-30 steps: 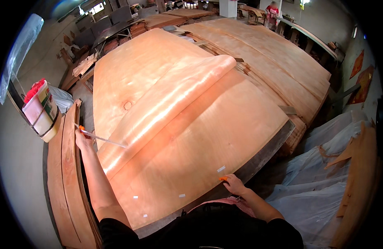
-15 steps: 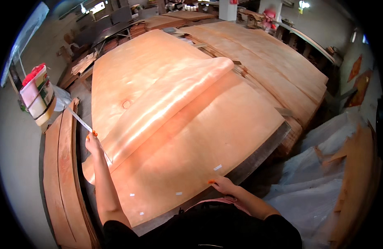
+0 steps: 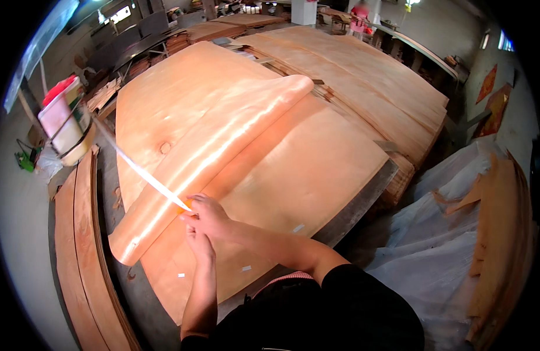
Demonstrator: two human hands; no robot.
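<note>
A long white tape strip [image 3: 146,175] runs taut from a bucket at the left down to my hands. My right hand [image 3: 210,217] is closed at the strip's near end, with orange covers on its fingertips. Just below, my left hand [image 3: 200,241] is closed against it; its fingertips are partly hidden by the right hand. Both are over a large thin wood veneer sheet [image 3: 293,169], part of which is curled into a rolled fold [image 3: 208,158] across the middle. Short white tape pieces [image 3: 246,268] stick to the sheet near my body.
The bucket [image 3: 62,126], with red cloth at its top, hangs at the left. Below it stand narrow veneer strips [image 3: 77,234]. More veneer stacks [image 3: 352,76] lie beyond, right. Clear plastic sheeting [image 3: 434,234] covers the right side. A person [image 3: 359,20] stands far back.
My left hand has come right and nearer with the strip, pulling it longer. My right hand has left the sheet's front edge and joined the left. The view has shifted slightly.
</note>
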